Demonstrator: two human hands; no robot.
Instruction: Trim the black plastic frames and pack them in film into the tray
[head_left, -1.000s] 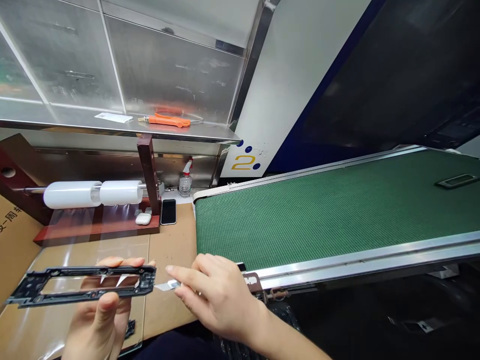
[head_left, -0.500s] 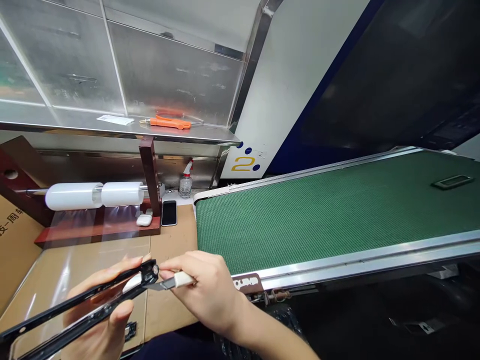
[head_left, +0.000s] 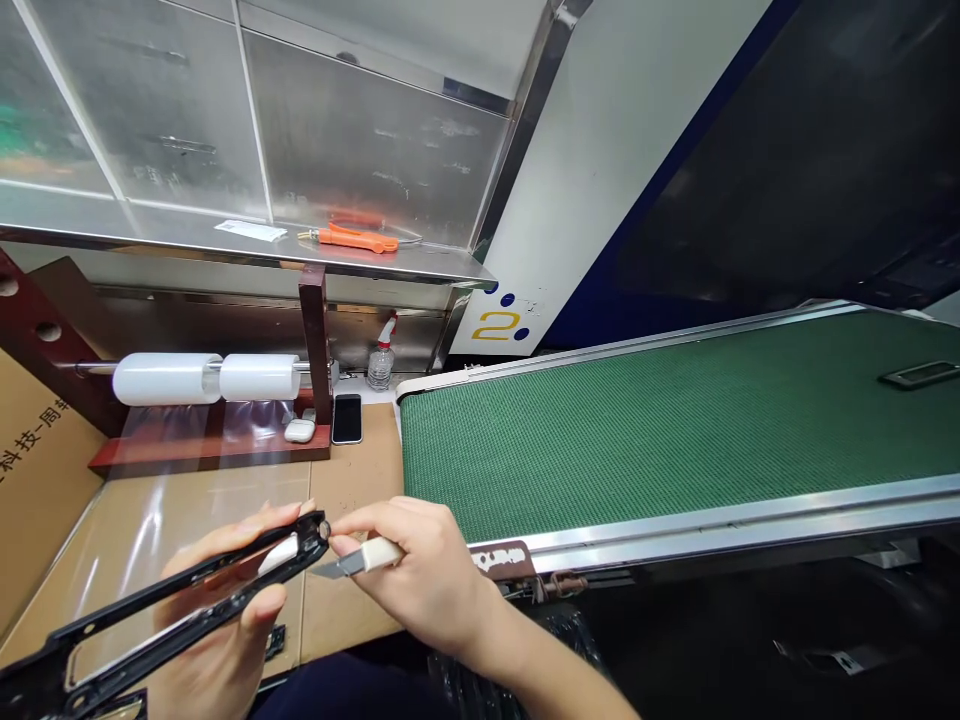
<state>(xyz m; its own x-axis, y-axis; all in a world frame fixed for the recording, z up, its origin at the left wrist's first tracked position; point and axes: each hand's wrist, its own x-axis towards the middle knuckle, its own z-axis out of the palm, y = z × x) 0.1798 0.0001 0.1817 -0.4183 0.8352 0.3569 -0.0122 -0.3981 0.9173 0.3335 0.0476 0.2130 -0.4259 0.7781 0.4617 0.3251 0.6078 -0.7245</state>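
Left hand (head_left: 225,620) is gripping the black plastic frame (head_left: 172,600), fingers clamped round it from below, thumb on the near rail; the frame is tilting edge-on, its far end up by the fingertips, the other end running down-left out of view. Right hand (head_left: 420,580) is pinching a small knife (head_left: 360,558), fingers closed on its white handle; the blade tip is sitting right at the frame's end corner, touching or near enough, can't tell which. A clear film tab (head_left: 277,553) is showing inside the frame just left of the blade.

Below both hands the worktop (head_left: 345,490) is lying covered in brown cardboard with a glossy clear sheet (head_left: 150,520) over it. Just right of the right hand's fingers, the green conveyor belt (head_left: 637,440) is running off to the right, with a dark frame part (head_left: 919,374) riding at its far end.

Beyond the fingers: phone (head_left: 346,418), earbud case (head_left: 299,431), two white rolls (head_left: 206,378) on a red-brown stand (head_left: 315,350), spray bottle (head_left: 382,360). Farther up, a steel shelf (head_left: 187,240) is carrying orange pliers (head_left: 356,238).
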